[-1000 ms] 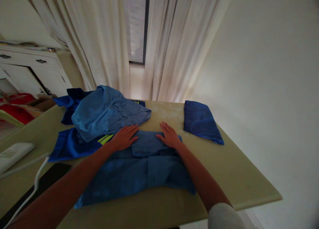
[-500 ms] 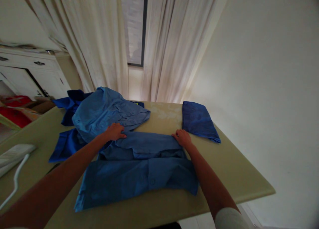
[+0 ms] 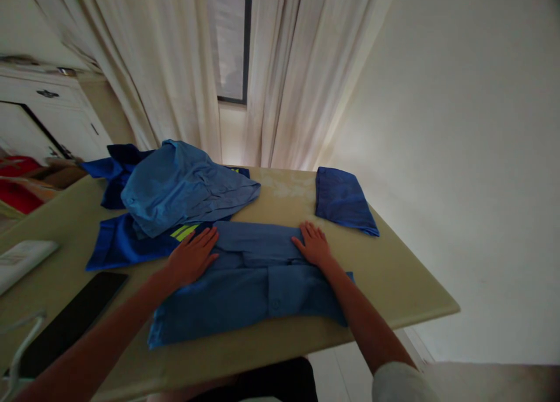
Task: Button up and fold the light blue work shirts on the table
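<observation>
A blue button shirt (image 3: 254, 285) lies partly folded on the pale green table (image 3: 394, 285) in front of me. My left hand (image 3: 192, 257) rests flat on its left side, fingers spread. My right hand (image 3: 312, 244) presses flat on its right side near the folded collar end. Neither hand grips anything. Behind the left hand a loose pile of blue garments (image 3: 179, 183) lies heaped, one with yellow-green stripes (image 3: 186, 231).
A folded dark blue cloth (image 3: 343, 201) lies at the table's far right. A black flat device (image 3: 72, 320) and a white object (image 3: 20, 261) lie at the left. Curtains (image 3: 301, 69) and a window stand behind, a white cabinet (image 3: 39, 116) at the far left.
Both hands came back from the shirt's far corners and now lie flat on it, fingers spread. The shirt's upper part is folded down and smoother. The camera tilted slightly down.
</observation>
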### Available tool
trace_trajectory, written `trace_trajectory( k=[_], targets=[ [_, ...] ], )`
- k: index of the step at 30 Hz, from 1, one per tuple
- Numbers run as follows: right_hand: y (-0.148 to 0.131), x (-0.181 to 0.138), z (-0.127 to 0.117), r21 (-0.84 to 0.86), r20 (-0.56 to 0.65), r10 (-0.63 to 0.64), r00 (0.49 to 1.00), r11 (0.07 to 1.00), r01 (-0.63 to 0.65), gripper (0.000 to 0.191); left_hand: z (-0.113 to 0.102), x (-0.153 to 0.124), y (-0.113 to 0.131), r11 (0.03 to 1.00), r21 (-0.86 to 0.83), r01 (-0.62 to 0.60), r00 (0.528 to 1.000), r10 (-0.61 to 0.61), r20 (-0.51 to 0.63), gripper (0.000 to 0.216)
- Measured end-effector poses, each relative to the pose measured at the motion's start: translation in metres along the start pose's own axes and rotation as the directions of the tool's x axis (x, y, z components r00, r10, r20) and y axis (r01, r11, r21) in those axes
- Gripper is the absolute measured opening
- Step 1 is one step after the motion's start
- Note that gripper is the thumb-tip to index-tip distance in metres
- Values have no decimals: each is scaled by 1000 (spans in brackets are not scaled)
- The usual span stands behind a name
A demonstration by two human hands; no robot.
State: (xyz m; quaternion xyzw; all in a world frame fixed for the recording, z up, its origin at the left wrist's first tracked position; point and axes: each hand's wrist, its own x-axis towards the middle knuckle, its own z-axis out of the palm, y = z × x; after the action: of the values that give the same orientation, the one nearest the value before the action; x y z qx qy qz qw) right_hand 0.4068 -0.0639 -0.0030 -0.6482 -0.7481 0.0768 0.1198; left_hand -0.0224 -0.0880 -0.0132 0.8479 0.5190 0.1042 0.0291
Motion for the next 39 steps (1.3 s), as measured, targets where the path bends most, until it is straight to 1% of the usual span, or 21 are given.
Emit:
trace_trajectory(
  k=[1,3,5,6,7,9,11,13,14,16,19,21,23,25,27,29,31,34,37,38,39],
  targets=[
    [6,-15,-7,7,-45,7,999,1000,-6,72,-7,-23,2,1000,-12,-5,1000,4,-19,64],
    [15,-53,-19,56,-74,-58,996,996,62,67,-17,-69,14,997,-49,-64,997,61,-50,79],
    [22,-93,-28,109,13,-191,982,976,188,64,-18,-110,30,991,-36,-131,989,128,-76,92],
    [27,-112,-31,96,30,-217,976,972,213,66,-15,-127,36,990,-23,-142,986,139,-95,92],
    [31,-129,-34,69,34,-217,976,974,214,68,-11,-141,41,990,-12,-138,984,136,-117,88],
    [41,-156,-39,-10,2,-178,984,984,178,66,-1,-162,46,994,-16,-111,982,107,-154,67],
    [46,-175,-44,-78,-42,-150,988,986,146,61,6,-174,47,990,-51,-134,977,123,-174,44],
    [42,-188,-47,-122,-72,-173,982,979,163,64,6,-179,48,981,-106,-162,966,136,-218,38],
    [35,-193,-48,-137,-82,-201,976,972,189,70,2,-178,50,977,-143,-158,960,119,-254,38],
    [13,-199,-44,-152,-84,-270,959,955,256,85,-12,-171,56,967,-235,-100,944,18,-330,34],
    [-33,-194,-28,-142,-66,-336,939,935,325,93,-46,-148,70,935,-355,13,896,-168,-411,26],
    [-58,-184,-16,-133,-94,-323,942,941,310,95,-69,-129,76,920,-389,50,868,-232,-438,25],
    [-69,-173,-8,-133,-157,-278,948,957,258,99,-87,-115,73,917,-395,48,880,-225,-417,25],
    [-66,-167,-8,-132,-227,-221,949,972,194,100,-98,-109,63,932,-362,-3,921,-138,-364,27],
    [-52,-167,-16,-129,-286,-163,944,983,131,98,-101,-109,49,960,-267,-86,952,1,-305,40],
    [-34,-169,-30,-134,-323,-114,939,988,74,90,-101,-112,36,977,-147,-153,960,112,-256,50],
    [-18,-168,-48,-153,-312,-82,947,988,35,77,-102,-111,28,980,-83,-180,958,156,-240,48],
    [-2,-151,-82,-164,-211,-42,977,986,8,55,-112,-87,19,974,-138,-179,956,140,-257,49],
    [5,-106,-119,-159,-97,47,994,985,-62,29,-122,-32,6,962,-246,-120,966,55,-254,42],
    [7,-87,-129,-167,-79,75,994,982,-87,24,-123,-10,0,958,-272,-88,970,20,-243,40],
    [9,-68,-137,-177,-73,84,994,980,-96,25,-120,11,-6,957,-288,-43,976,-22,-219,40]
  ],
)
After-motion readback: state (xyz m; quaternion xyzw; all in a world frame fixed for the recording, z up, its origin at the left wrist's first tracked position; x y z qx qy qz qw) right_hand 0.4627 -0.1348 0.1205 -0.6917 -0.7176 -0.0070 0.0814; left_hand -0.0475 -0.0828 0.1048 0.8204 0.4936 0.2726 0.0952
